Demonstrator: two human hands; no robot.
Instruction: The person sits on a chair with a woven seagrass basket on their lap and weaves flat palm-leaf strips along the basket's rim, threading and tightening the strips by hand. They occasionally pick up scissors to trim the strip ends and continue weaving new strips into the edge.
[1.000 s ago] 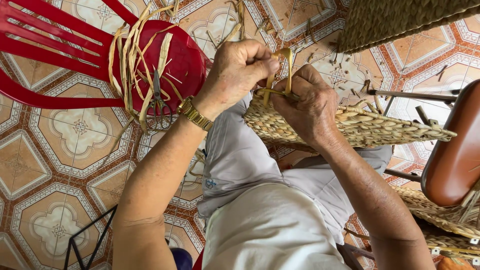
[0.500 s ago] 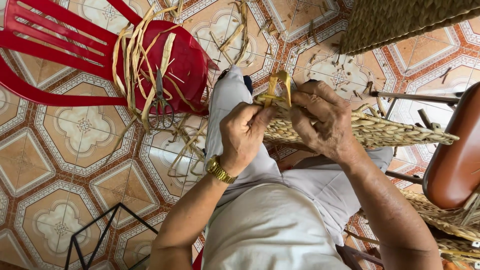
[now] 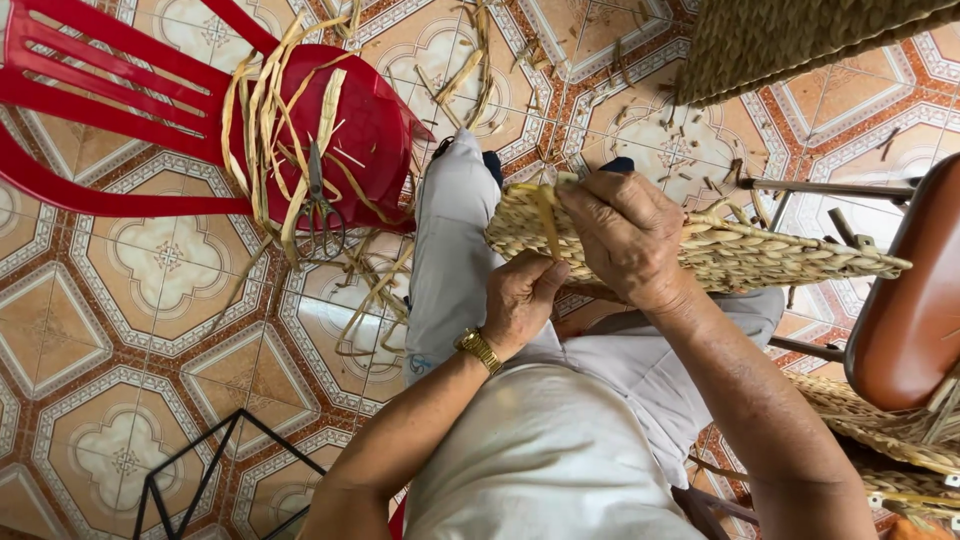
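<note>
Across the lap: a flat woven panel (image 3: 720, 250), coarse plaited straw-coloured fibre, long and narrow, its ribbed surface running out to the right. Right hand (image 3: 625, 235) spread on top of the panel's near end, grip closed over the weave, fingers curled down at the edge. Left hand (image 3: 518, 300) just below that edge, thumb up, grip pinched narrow on a flat pale strand (image 3: 548, 215) rising over the panel's rim. On the left wrist, a gold link watch (image 3: 479, 349). To the left, a glossy red plastic chair (image 3: 150, 110), slatted back, with a loose bundle of dry ribbon-like strips (image 3: 265, 130) draped over its seat and steel scissors (image 3: 318, 205) lying among them. Underneath, patterned floor tiles (image 3: 120, 330), smooth, octagonal motifs, littered with short fibre scraps. At the right edge, a rounded brown seat (image 3: 905, 310), shiny.
</note>
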